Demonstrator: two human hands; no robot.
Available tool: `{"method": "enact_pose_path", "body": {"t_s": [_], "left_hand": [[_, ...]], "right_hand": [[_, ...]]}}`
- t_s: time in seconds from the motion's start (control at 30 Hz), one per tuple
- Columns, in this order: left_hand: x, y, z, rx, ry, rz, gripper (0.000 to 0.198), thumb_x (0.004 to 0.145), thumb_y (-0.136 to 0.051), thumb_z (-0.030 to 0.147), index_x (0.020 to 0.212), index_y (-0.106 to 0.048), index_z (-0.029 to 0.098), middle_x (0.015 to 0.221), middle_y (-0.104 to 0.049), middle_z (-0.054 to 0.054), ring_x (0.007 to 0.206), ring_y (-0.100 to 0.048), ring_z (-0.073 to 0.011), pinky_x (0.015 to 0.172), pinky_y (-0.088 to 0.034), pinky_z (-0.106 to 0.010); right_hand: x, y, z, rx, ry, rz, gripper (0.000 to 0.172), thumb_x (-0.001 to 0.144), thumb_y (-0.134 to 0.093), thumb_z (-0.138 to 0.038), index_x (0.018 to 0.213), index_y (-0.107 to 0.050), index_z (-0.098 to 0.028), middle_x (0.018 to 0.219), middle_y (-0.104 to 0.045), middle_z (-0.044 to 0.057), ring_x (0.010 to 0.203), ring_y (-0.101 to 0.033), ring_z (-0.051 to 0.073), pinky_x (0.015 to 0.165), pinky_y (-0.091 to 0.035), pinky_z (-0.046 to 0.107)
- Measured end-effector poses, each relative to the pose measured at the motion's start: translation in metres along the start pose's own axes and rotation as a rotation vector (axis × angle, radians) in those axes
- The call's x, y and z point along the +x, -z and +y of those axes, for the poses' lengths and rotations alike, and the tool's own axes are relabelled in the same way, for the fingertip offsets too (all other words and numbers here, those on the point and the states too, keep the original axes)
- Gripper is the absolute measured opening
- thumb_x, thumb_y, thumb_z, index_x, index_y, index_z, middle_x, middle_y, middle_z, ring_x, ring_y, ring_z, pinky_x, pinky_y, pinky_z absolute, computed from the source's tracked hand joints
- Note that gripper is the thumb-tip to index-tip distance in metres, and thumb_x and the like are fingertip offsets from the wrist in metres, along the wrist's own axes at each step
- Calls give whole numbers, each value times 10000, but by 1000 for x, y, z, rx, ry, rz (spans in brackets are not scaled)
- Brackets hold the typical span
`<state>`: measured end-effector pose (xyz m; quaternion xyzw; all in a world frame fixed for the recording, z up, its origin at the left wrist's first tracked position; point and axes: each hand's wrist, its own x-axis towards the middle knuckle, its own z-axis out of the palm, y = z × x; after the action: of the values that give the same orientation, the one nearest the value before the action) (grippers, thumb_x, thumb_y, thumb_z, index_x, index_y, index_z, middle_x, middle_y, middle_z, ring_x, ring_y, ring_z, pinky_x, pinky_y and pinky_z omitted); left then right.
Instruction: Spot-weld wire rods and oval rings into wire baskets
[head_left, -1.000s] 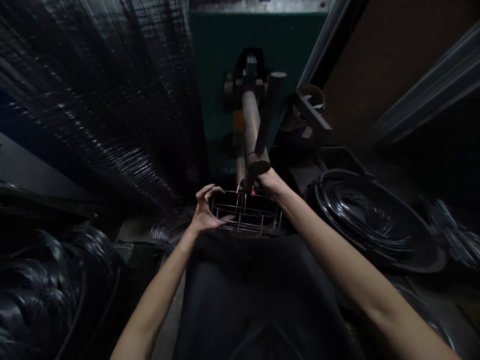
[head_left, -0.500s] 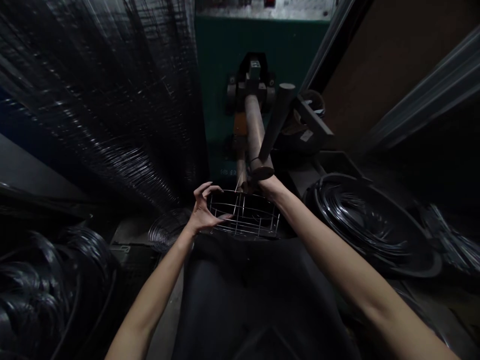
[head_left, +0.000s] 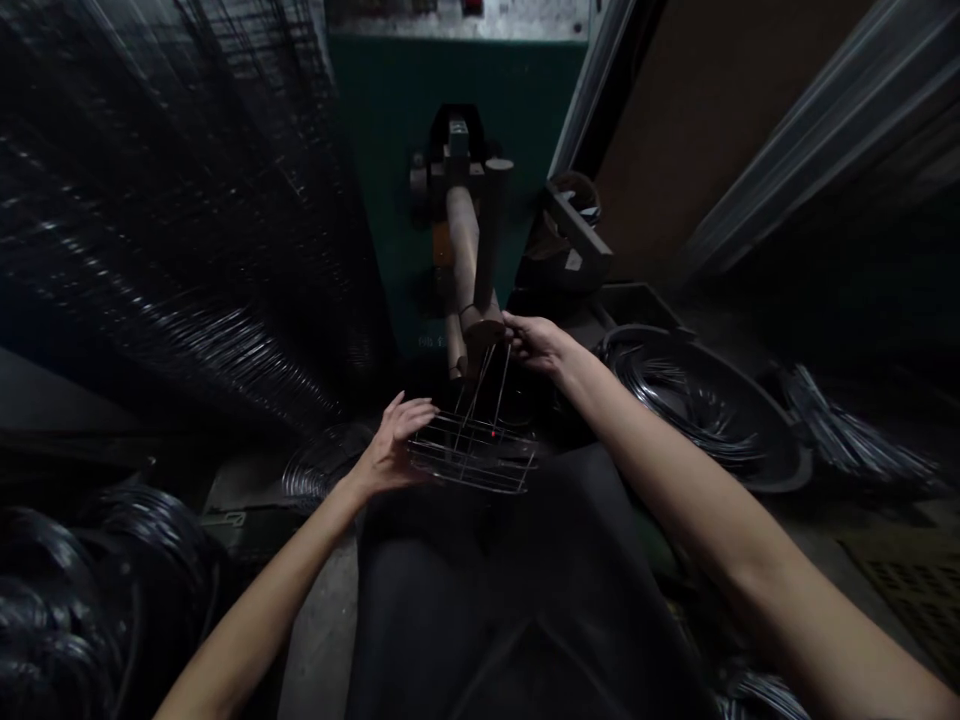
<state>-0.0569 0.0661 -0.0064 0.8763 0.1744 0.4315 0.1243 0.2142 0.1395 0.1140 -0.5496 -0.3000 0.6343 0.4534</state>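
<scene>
A small wire basket (head_left: 472,455) lies flat just above my lap, below the brown electrode arms (head_left: 471,280) of a green welding machine (head_left: 457,130). My left hand (head_left: 394,445) grips the basket's left rim, fingers curled round the wire. My right hand (head_left: 538,343) is higher, beside the tip of the arms, pinching thin upright wires (head_left: 495,385) that rise from the basket. A tiny red glow shows on the basket's frame.
Stacks of wire grids (head_left: 187,220) fill the left side. Coils of black wire lie in a round tray (head_left: 697,410) at the right and in a heap (head_left: 97,590) at the lower left. Metal profiles (head_left: 810,140) lean at the upper right.
The basket has come down and towards me, away from the electrode tips. My left hand moved down with it; my right hand shifted from the rim to the upright wires.
</scene>
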Motion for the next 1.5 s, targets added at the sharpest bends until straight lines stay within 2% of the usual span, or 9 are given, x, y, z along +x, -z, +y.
{"method": "enact_pose_path", "body": {"t_s": [0.17, 0.3, 0.4, 0.5, 0.63, 0.83, 1.07, 1.27, 1.5], "left_hand": [[-24, 15, 41, -62, 377, -293, 930, 679, -710, 638, 1447, -339, 268, 1352, -555, -145, 1402, -324, -373, 1137, -103, -676], [10, -7, 71, -376, 763, -112, 503, 927, -411, 558, 1231, -609, 209, 1230, -639, -119, 1243, -538, -280, 1108, -339, -514], [42, -34, 92, -616, 971, 26, 428, 903, -500, 523, 1070, -671, 168, 742, -661, -37, 748, -651, -173, 735, -531, -306], [58, -39, 108, -624, 1036, 129, 381, 884, -544, 507, 968, -681, 161, 522, -476, 45, 472, -461, -94, 484, -402, -212], [71, -10, 123, -375, 856, 103, 273, 837, -634, 437, 831, -694, 171, 693, -626, 5, 643, -564, -120, 614, -465, -228], [112, 43, 130, -318, 766, 66, 245, 822, -661, 402, 800, -696, 161, 659, -611, 12, 598, -551, -111, 583, -455, -229], [87, 9, 77, -500, 1029, -152, 348, 850, -592, 493, 858, -662, 152, 499, -405, 58, 390, -340, -67, 399, -272, -196], [39, -40, 55, 270, 674, -229, 273, 945, -483, 335, 1115, -671, 235, 869, -670, -46, 740, -627, -157, 601, -431, -232], [57, -23, 40, 489, 601, -349, 319, 969, -441, 315, 1238, -607, 272, 917, -688, -43, 768, -656, -167, 607, -432, -233]], "right_hand": [[-78, 19, 76, -163, 197, -8, 197, 865, -580, -350, 805, -498, -182, 605, -487, -54, 415, -391, 54, 354, -291, 153], [-120, -9, 159, -577, 547, 4, 178, 887, -519, -377, 864, -569, -207, 819, -625, 48, 740, -616, 179, 686, -535, 317], [-135, -14, 183, -844, 699, -139, 197, 921, -457, -299, 926, -638, -221, 931, -667, 91, 886, -638, 218, 834, -521, 361], [-152, 19, 157, -1001, 767, -242, 264, 949, -440, -310, 1021, -684, -237, 922, -686, 78, 816, -654, 191, 771, -537, 321], [-167, 65, 90, -1152, 857, 107, 334, 947, -466, -315, 1226, -641, -256, 1202, -630, 104, 1113, -579, 236, 960, -464, 406], [-167, 53, 31, -1168, 869, 29, 365, 948, -466, -373, 1255, -640, -283, 923, -652, 63, 827, -612, 190, 800, -486, 327], [-129, 38, 65, -1398, 746, -98, 404, 972, -390, -327, 1280, -618, -197, 938, -644, 93, 787, -614, 191, 690, -447, 286], [-102, 38, 101, -1948, 558, -101, 543, 965, -262, -179, 1500, -319, -249, 1100, -618, 131, 773, -645, 203, 589, -396, 280], [-84, 24, 86, -2051, 608, -89, 576, 950, -193, -124, 1516, -262, -212, 1044, -637, 157, 815, -670, 254, 592, -402, 310]]}}
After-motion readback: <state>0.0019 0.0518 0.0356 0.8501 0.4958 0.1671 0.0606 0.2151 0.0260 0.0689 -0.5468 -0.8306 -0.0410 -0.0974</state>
